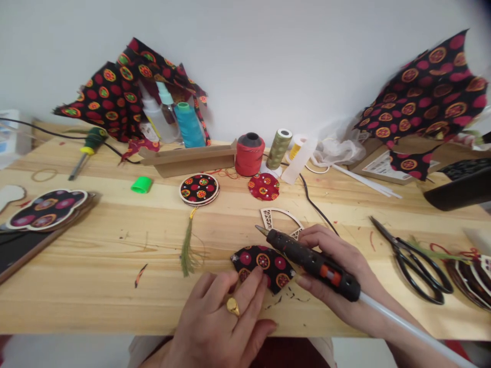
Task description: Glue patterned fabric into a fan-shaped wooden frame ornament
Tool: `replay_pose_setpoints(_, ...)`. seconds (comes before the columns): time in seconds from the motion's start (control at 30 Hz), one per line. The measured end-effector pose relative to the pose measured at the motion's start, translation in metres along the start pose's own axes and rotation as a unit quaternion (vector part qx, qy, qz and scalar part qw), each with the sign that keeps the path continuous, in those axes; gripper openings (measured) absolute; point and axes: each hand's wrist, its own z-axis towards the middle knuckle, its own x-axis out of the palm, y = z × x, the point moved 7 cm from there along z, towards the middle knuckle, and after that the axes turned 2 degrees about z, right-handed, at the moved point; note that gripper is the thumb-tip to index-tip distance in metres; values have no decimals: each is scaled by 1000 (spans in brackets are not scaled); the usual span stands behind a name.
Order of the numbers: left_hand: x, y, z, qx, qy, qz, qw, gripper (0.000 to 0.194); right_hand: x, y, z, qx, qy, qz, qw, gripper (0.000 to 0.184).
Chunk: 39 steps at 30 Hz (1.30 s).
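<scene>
My right hand (337,276) is wrapped round a black hot glue pen (314,260), its metal tip pointing up and left, a pale glue stick (406,322) running out of its back end. Below the tip lies a fan-shaped piece of black patterned fabric (280,266) with small whitish dabs on it. My left hand (230,317), wearing a gold ring, rests its outstretched fingertips on this fabric; its other fingers are bent. Just behind the fabric is a fan-shaped wooden frame (282,212) with cut-out lattice, partly hidden by the pen and my right hand.
A round fabric ornament (199,189) with a green tassel (187,250) lies left of centre. Behind stand a red thread cone (250,156), a green spool (279,148) and a blue spool (190,125). Black scissors (416,263) lie right, a screwdriver (90,145) left.
</scene>
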Motion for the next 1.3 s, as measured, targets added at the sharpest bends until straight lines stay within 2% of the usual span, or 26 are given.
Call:
replay_pose_setpoints(0.17, 3, 1, -1, -11, 20, -3, 1000, 34, 2, 2, 1, -5, 13, 11, 1000, 20)
replay_pose_setpoints(0.43, 3, 0, -2, -17, 23, -15, 999, 34, 8, 9, 5, -34, 52, 22, 998, 16)
replay_pose_setpoints(0.7, 5, 2, 0, -25, 42, -10, 999, 32, 18, 18, 11, -46, 106, -45, 992, 19)
replay_pose_setpoints(1.0, 1, -1, 7, 5, 64, 8, 998, 25, 28, 22, 16, -51, 122, -71, 989, 28)
replay_pose_setpoints(1.3, 3, -2, 5, 14, 72, 11, 997, 25, 30, 22, 16, -59, 117, -85, 988, 25)
